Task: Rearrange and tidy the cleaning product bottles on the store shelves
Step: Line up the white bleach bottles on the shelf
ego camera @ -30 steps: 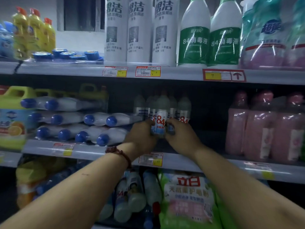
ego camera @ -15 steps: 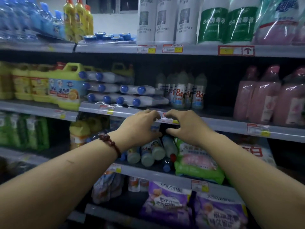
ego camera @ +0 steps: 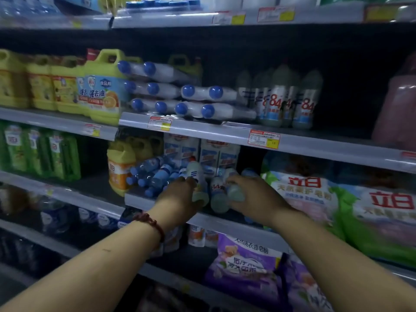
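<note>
Crowded on the lower shelf (ego camera: 227, 224): lying white bottles (ego camera: 217, 194) packed side by side at the front edge, blue-capped bottles (ego camera: 153, 174) piled just left, orange-labelled jug (ego camera: 118, 167) beyond. Blocked on the right by green detergent bags (ego camera: 315, 194) touching the bottle row. Cartons (ego camera: 202, 154) standing close behind. Overhead, low shelf rail (ego camera: 225, 131). Open dark gap left of the jug, and a wide one above, right of the upright 84 bottles (ego camera: 288, 100).
</note>
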Demonstrator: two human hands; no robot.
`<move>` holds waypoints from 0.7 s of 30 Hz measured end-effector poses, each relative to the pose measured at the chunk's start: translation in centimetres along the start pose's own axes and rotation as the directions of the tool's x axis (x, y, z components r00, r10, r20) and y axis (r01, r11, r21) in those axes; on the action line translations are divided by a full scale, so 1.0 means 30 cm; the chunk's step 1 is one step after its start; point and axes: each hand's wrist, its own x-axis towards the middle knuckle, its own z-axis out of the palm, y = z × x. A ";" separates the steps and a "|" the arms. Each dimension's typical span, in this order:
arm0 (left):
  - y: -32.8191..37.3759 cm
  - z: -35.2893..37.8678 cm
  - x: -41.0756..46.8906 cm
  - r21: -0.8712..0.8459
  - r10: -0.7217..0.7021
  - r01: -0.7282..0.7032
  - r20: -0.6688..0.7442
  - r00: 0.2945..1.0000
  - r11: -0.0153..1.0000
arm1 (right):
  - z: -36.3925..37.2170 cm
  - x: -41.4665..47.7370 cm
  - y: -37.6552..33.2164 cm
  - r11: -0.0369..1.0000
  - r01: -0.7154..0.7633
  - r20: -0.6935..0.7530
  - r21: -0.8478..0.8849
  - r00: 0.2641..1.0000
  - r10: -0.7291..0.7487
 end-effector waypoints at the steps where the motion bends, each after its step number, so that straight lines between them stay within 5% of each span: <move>1: -0.025 0.023 0.019 -0.048 -0.025 0.026 0.005 1.000 0.999 | 0.029 0.013 -0.004 0.999 0.010 -0.004 0.033 1.000 -0.010; 4: -0.070 0.065 0.056 -0.163 -0.060 0.055 -0.026 0.998 0.985 | 0.119 0.074 -0.008 0.983 0.018 -0.027 0.184 1.000 -0.014; 11: -0.134 0.119 0.159 -0.326 -0.202 0.206 0.048 0.978 0.923 | 0.268 0.296 -0.001 0.892 -0.226 0.025 0.391 0.972 0.236; 17: -0.149 0.134 0.210 -0.652 -0.278 0.333 0.191 0.941 0.681 | 0.354 0.434 -0.037 0.899 -0.331 0.064 0.287 0.943 0.327; 21: -0.150 0.158 0.212 -0.838 -0.347 0.400 0.274 0.897 0.371 | 0.401 0.478 -0.072 0.891 -0.379 0.104 0.249 0.925 0.364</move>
